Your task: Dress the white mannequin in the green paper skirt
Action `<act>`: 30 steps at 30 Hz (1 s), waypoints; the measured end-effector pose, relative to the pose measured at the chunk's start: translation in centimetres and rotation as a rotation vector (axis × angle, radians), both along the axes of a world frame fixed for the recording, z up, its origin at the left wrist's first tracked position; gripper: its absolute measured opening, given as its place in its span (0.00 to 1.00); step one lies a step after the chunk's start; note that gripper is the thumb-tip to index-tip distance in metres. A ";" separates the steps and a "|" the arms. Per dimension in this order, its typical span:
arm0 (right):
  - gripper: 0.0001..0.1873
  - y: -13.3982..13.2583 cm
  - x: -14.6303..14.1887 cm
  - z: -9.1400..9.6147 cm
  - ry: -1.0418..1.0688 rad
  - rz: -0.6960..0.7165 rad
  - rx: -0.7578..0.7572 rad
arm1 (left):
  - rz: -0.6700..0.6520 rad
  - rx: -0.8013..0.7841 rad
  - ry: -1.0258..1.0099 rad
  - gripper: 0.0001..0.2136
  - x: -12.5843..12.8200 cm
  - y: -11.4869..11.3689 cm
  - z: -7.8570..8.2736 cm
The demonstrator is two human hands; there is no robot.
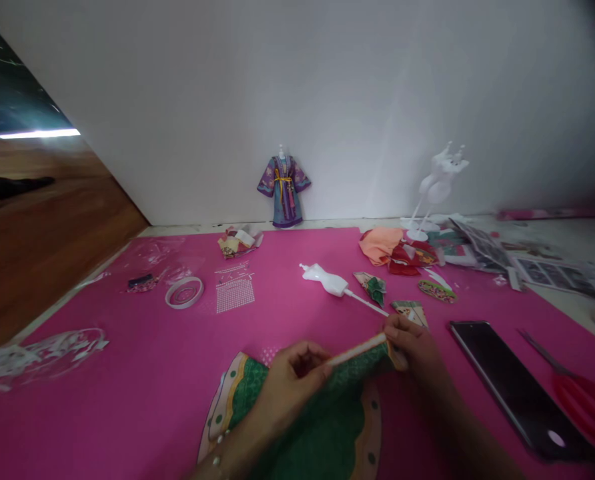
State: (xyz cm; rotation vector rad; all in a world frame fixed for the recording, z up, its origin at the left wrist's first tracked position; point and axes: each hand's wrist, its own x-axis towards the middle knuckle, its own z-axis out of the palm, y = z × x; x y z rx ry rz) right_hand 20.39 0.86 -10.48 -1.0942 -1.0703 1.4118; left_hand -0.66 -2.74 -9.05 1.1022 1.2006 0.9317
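A green doll-sized fabric piece (322, 427) with a cream and gold scalloped border spreads over the pink mat in front of me. Its top edge carries a pale strip and is stretched between my two hands. My left hand (297, 377) pinches this edge near its left part, thumb against fingers. At the right end of the edge, my right hand (410, 343) grips the cloth between thumb and fingers. Just beyond, a white mini mannequin torso (327, 280) lies on its side, its stand rod pointing toward my right hand.
A phone (512, 380) and red-handled scissors (577, 393) lie to the right. Roll of tape (184, 293), a sheet of pearl stickers (235, 295) and white scraps (42, 353) are left. A dressed mini mannequin (283, 190) and a bare one (440, 180) stand by the wall.
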 end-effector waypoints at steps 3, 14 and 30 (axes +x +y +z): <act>0.16 -0.1 -0.2 -0.1 0.045 -0.017 -0.028 | 0.015 0.000 0.032 0.09 0.1 0.1 -0.3; 0.17 -0.8 -1.0 0.5 0.107 0.041 -0.044 | 0.051 0.134 0.028 0.10 -0.7 -0.3 -0.8; 0.14 -1.8 -2.5 -1.0 -0.185 0.376 0.014 | -0.024 0.191 0.188 0.10 1.1 -1.0 -0.9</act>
